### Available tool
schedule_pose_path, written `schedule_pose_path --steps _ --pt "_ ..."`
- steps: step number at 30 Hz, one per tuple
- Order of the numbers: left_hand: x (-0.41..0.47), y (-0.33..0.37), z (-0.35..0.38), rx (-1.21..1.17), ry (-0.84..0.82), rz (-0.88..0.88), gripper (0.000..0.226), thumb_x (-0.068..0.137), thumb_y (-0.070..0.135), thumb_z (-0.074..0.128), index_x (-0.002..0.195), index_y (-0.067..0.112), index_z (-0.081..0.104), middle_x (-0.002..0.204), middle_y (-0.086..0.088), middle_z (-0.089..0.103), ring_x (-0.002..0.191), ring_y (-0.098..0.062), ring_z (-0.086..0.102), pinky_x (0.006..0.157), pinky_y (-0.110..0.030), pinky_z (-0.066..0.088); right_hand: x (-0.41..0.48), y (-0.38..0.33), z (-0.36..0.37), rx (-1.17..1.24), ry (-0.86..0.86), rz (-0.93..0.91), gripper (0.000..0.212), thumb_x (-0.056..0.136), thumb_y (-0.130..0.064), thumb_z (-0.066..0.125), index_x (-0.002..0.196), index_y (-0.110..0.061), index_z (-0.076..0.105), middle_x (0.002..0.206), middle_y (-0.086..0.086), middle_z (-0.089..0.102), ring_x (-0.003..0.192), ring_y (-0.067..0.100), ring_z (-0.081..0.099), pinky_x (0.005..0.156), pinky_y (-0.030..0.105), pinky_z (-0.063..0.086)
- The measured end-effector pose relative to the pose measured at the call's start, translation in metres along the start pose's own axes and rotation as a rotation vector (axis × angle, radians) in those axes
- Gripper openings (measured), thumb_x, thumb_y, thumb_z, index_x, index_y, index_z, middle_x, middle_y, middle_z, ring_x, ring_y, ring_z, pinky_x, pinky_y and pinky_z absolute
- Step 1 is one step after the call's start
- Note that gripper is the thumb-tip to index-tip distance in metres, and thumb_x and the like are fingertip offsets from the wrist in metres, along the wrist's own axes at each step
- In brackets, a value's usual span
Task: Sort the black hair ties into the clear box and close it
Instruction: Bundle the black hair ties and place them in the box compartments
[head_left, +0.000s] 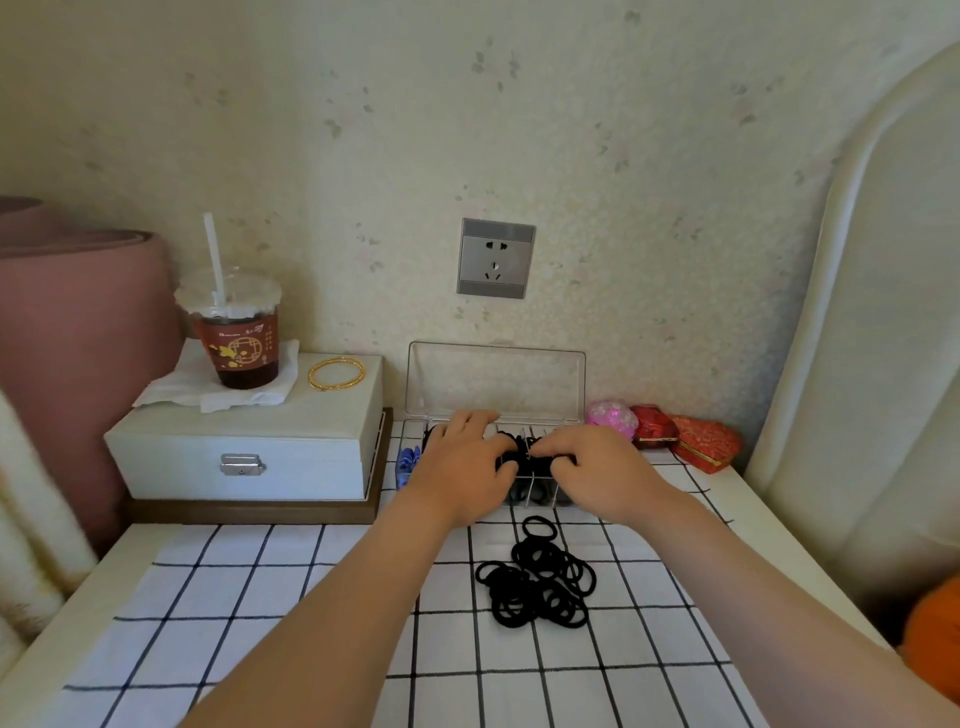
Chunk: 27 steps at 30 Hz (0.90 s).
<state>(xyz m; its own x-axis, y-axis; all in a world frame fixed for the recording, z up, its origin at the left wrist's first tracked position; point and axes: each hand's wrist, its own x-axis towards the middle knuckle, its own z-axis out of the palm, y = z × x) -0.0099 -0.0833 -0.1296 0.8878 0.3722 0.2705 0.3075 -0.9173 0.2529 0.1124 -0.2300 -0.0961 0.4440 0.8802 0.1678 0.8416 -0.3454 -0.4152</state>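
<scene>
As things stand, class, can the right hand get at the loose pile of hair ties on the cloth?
Probably yes. The right hand is over the clear box, and the pile of hair ties lies just nearer the person on the checked cloth, uncovered, with nothing between.

- Drink cup with a straw on a tissue, atop the white case.
- Gold bangle beside it.
- Grey wall socket.
- Red boxes, right.
</scene>
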Motion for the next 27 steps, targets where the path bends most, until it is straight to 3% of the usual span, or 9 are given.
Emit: schedule_pose_path --steps 3,7,10,13,18,22,24,27 --pt "0.001 -0.001 0.000 -0.057 0.045 0.082 0.043 0.099 0.032 0.043 0.140 0.024 0.051 0.148 0.006 0.044 0.137 -0.013 0.030 0.113 -0.036 0.025 -0.010 0.005 0.012 -0.040 0.048 -0.144 0.044 0.083 -0.018 0.048 0.118 -0.020 0.073 0.116 -0.004 0.074 0.107 0.010 0.066 0.099 0.028 0.048" --pt "0.000 -0.001 0.004 0.004 -0.043 0.124 0.044 0.099 0.037 0.040 0.138 0.023 0.054 0.142 0.008 0.051 0.133 -0.012 0.035 0.112 -0.034 0.022 -0.013 0.016 0.018 -0.149 0.079 -0.141 0.057 0.082 -0.039 0.032 0.119 -0.024 0.073 0.116 -0.004 0.073 0.123 0.009 0.056 0.116 0.030 0.021" --pt "0.001 0.000 0.006 0.048 -0.043 0.127 0.044 0.098 0.040 0.042 0.136 0.023 0.058 0.140 0.009 0.052 0.133 -0.013 0.036 0.115 -0.034 0.017 -0.011 0.020 0.019 -0.325 0.073 -0.183 0.057 0.085 -0.042 0.022 0.088 -0.026 0.076 0.097 -0.013 0.075 0.128 0.005 0.050 0.118 0.030 0.003" --pt "0.002 0.004 0.003 0.023 -0.041 0.106 0.044 0.097 0.041 0.043 0.134 0.023 0.059 0.139 0.009 0.052 0.132 -0.013 0.036 0.113 -0.032 0.017 -0.008 0.014 0.021 -0.427 0.066 -0.216 0.049 0.091 -0.041 0.024 0.062 -0.023 0.059 0.069 -0.012 0.063 0.118 0.012 0.056 0.121 0.047 0.009" --pt "-0.002 0.006 -0.004 -0.073 0.004 0.105 0.043 0.093 0.033 0.053 0.134 0.021 0.059 0.139 0.007 0.053 0.129 -0.015 0.045 0.111 -0.033 0.029 -0.003 0.007 0.023 -0.465 -0.033 -0.180 0.062 0.085 -0.046 0.011 0.067 -0.022 0.065 0.076 -0.006 0.068 0.129 0.012 0.049 0.122 0.046 -0.004" --pt "-0.009 0.009 -0.010 -0.105 0.062 0.133 0.042 0.089 0.027 0.057 0.131 0.020 0.061 0.134 0.006 0.055 0.122 -0.015 0.050 0.105 -0.032 0.038 -0.004 0.015 0.014 -0.308 0.049 -0.193 0.049 0.082 -0.039 0.026 0.082 -0.024 0.073 0.082 -0.009 0.070 0.102 0.011 0.060 0.119 0.047 0.019" --pt "-0.014 0.011 -0.012 -0.107 0.092 0.142 0.042 0.088 0.026 0.058 0.129 0.020 0.062 0.133 0.005 0.056 0.123 -0.015 0.049 0.105 -0.033 0.038 -0.009 0.016 0.007 -0.166 0.115 -0.181 0.044 0.083 -0.033 0.036 0.098 -0.024 0.077 0.095 -0.010 0.073 0.097 0.011 0.063 0.110 0.042 0.035" --pt "-0.025 0.016 -0.013 -0.111 0.150 0.158 0.037 0.085 0.023 0.059 0.121 0.018 0.066 0.122 0.003 0.060 0.116 -0.017 0.049 0.099 -0.032 0.041 -0.023 0.009 0.000 -0.016 0.216 -0.172 0.033 0.087 -0.021 0.050 0.106 -0.018 0.077 0.104 -0.006 0.074 0.095 0.009 0.064 0.094 0.034 0.049"
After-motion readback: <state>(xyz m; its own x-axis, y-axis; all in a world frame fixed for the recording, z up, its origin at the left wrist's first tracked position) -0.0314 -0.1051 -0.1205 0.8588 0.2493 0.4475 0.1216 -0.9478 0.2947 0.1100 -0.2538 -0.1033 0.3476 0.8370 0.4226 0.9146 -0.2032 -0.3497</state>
